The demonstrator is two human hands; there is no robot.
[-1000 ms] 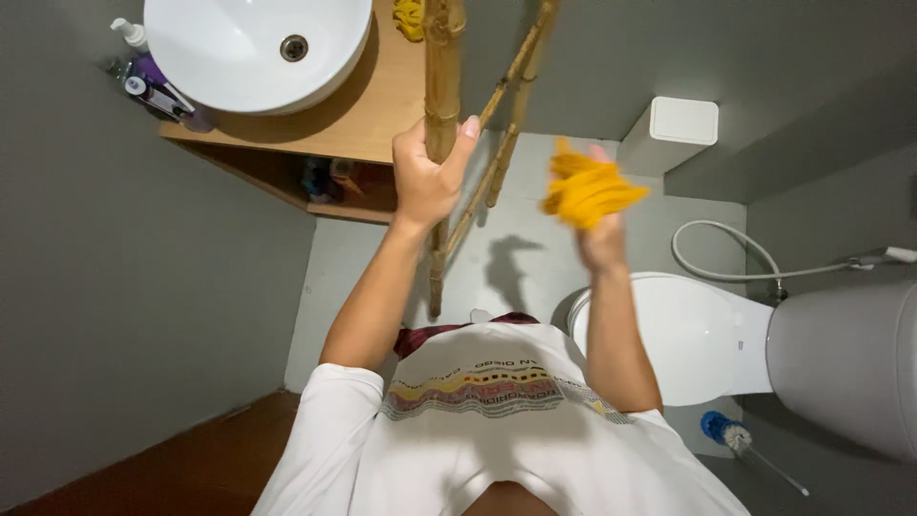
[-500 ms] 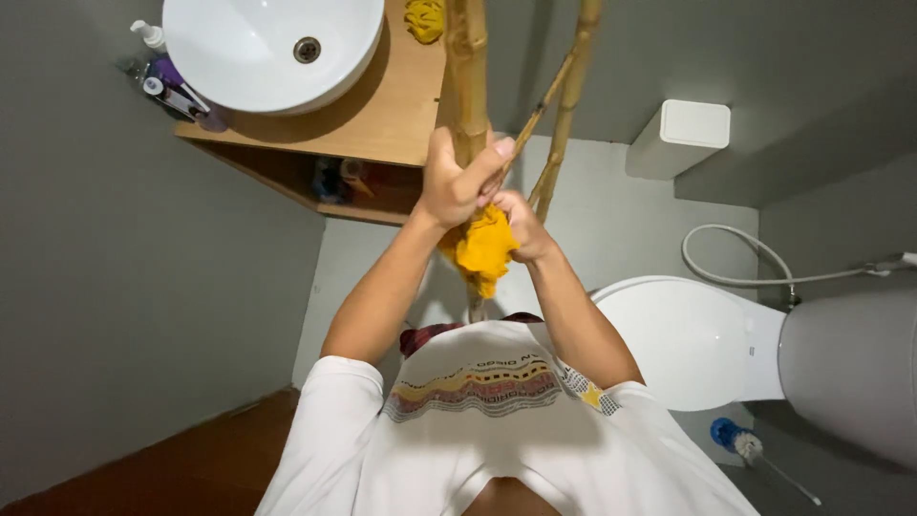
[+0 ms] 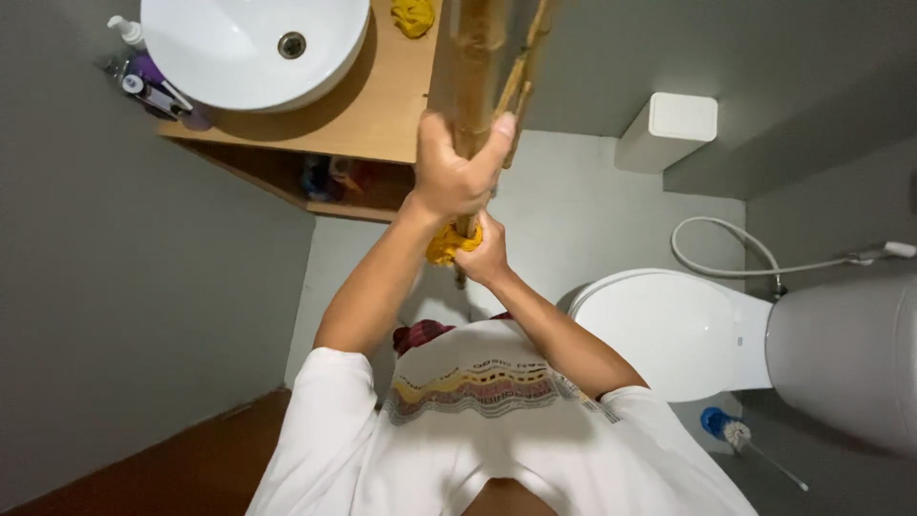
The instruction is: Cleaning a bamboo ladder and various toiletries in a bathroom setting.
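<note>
A bamboo ladder (image 3: 473, 86) stands upright in front of me, its near rail thick and close to the camera. My left hand (image 3: 457, 172) is wrapped around that rail. Just below it, my right hand (image 3: 487, 253) presses a yellow cloth (image 3: 447, 247) against the same rail, with the cloth bunched in its fingers.
A round white sink (image 3: 253, 48) sits on a wooden counter (image 3: 382, 115) with bottles (image 3: 143, 81) at its left and another yellow cloth (image 3: 413, 14). A white toilet (image 3: 688, 330), spray hose (image 3: 755, 258), white bin (image 3: 673, 129) and blue brush (image 3: 731, 435) stand at right.
My right hand brought the yellow cloth from out at the right in to the bamboo rail, below my left hand, and has slid it slightly lower. The view moved closer to the ladder.
</note>
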